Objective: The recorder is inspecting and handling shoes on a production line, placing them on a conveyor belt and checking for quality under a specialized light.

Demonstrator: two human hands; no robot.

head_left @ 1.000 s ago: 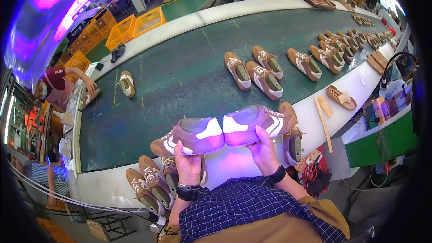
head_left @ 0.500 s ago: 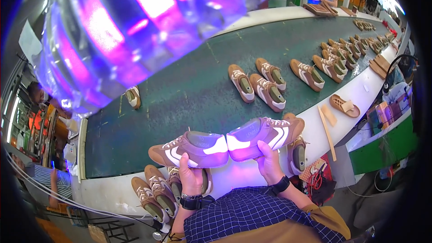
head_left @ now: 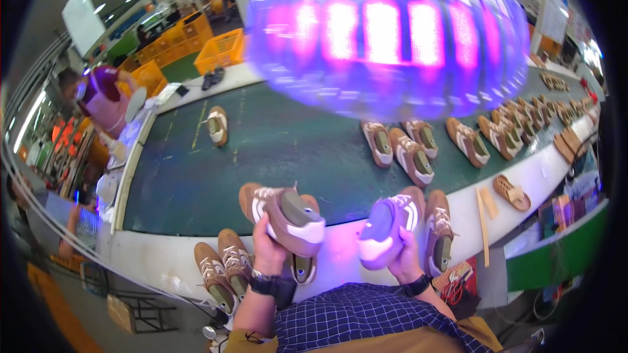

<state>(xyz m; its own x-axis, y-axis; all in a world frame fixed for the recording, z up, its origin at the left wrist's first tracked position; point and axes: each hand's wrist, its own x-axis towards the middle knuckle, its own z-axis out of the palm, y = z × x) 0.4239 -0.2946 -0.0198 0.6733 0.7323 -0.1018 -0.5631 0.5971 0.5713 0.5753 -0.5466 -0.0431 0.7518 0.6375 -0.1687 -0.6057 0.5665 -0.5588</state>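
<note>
My left hand (head_left: 267, 248) grips a brown sneaker (head_left: 276, 215) with white stripes, a white heel patch and a green shoe last inside. My right hand (head_left: 407, 258) is closed around a matching sneaker (head_left: 387, 232), tinted violet by the light. Both heels point toward me, with a gap between the two shoes. Below my left hand, a pair of sneakers (head_left: 223, 265) stands on the white table edge, and another is partly hidden behind the held shoe. Just right of my right hand rests one more sneaker (head_left: 439, 232).
A plastic-wrapped lamp (head_left: 392, 39) glowing violet hangs above the green belt (head_left: 275, 150). Several sneakers (head_left: 410, 155) line the belt at right, and a single one (head_left: 217, 125) lies at left. A brown sandal-like piece (head_left: 511, 193) sits on the right ledge. A co-worker (head_left: 104, 98) stands at far left.
The two held sneakers, heels together before, have moved apart and turned so their heels face me. The view has swung left, bringing the co-worker and yellow crates into sight.
</note>
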